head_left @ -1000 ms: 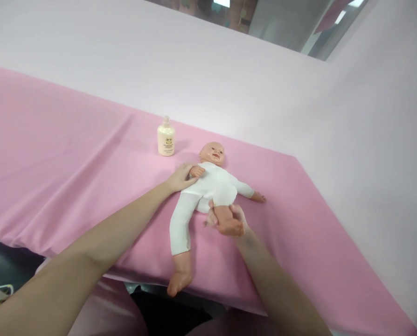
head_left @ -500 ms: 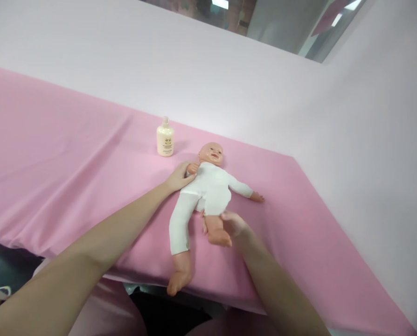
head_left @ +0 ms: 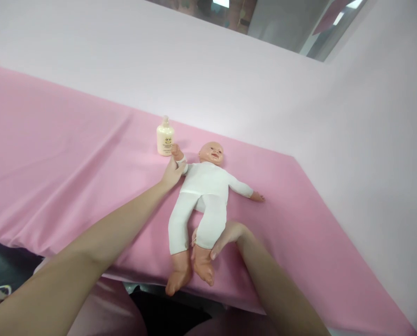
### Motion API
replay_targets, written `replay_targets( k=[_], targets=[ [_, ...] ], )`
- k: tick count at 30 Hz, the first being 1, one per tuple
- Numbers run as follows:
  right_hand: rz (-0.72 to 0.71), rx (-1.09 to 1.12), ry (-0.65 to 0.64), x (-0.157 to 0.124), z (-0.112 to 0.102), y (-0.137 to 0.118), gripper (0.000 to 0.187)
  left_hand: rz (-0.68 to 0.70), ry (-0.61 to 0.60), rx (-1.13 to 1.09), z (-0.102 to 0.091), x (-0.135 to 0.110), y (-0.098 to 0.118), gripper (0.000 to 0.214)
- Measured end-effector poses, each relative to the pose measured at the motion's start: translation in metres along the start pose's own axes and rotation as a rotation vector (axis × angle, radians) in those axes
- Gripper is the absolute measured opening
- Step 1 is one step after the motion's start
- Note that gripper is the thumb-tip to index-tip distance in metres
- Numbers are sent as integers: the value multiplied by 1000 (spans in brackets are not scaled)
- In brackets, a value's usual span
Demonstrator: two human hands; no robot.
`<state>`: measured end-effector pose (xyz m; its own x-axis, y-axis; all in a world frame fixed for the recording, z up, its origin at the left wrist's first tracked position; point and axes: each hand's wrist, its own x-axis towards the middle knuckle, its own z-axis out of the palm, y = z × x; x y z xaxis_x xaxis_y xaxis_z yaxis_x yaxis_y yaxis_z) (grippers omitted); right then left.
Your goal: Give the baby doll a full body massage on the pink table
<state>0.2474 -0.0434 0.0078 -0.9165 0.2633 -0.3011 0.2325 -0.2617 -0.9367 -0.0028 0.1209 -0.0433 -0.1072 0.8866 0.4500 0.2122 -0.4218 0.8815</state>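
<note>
A baby doll [head_left: 208,182] with a white cloth body lies on its back on a pink cloth [head_left: 100,186], head toward the wall and feet near the front edge. My left hand [head_left: 171,173] is closed around the doll's forearm at the left of the picture, holding it out from the body. Under and around the lower part of the doll's right-hand leg is my right hand [head_left: 225,238]. Its thumb shows on the near side of the ankle, and some fingertips show between the legs. The doll's other arm lies stretched out on the cloth.
A cream pump bottle [head_left: 164,139] stands on the cloth beyond my left hand, close to the doll's raised fist. Behind the table rises a white wall [head_left: 124,65] with a window [head_left: 278,28]. The cloth's front edge drops away just below the doll's feet.
The doll's left-side arm has swung outward from its chest toward the bottle with my left hand. Its bent leg is now straighter and lower, with my right hand moved down along it.
</note>
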Motion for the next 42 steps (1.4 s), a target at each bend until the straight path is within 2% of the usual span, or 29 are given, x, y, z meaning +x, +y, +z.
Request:
replay_targets(
  k=[2,4,10,12,16,19,22,25,29,33,36,39,42],
  targets=[
    [-1,27,-56,-1,-1,5,72,35,-22,2,0,-1,2,43],
    [-54,92,-49,-3,-1,11,66,89,-60,32,1,-2,7,43],
    [-469,407,176,-4,7,14,59,329,-269,150,0,-8,21,47],
    [-551,489,280,-3,8,9,57,383,-349,184,-2,-9,25,50],
    [-574,625,501,-3,6,-4,45,507,-417,184,-5,-10,32,46],
    [-549,661,559,-3,5,-9,42,552,-422,176,-6,-9,36,41],
    [-535,630,569,-2,6,-7,44,532,-420,163,-5,-10,35,43],
    [-540,571,516,-2,7,-1,51,428,-372,119,-2,-11,26,48],
    [-446,480,337,-5,5,12,63,211,-189,-29,5,-7,8,53],
    [-252,314,59,-7,4,14,71,31,13,-246,7,3,-9,52],
    [-63,177,-122,-8,2,5,73,-66,111,-347,6,10,-16,49],
    [40,20,-125,-7,-1,-2,71,-140,170,-415,6,14,-18,49],
    [53,-35,-119,-5,-2,-4,70,-169,214,-474,6,15,-16,51]
  ],
)
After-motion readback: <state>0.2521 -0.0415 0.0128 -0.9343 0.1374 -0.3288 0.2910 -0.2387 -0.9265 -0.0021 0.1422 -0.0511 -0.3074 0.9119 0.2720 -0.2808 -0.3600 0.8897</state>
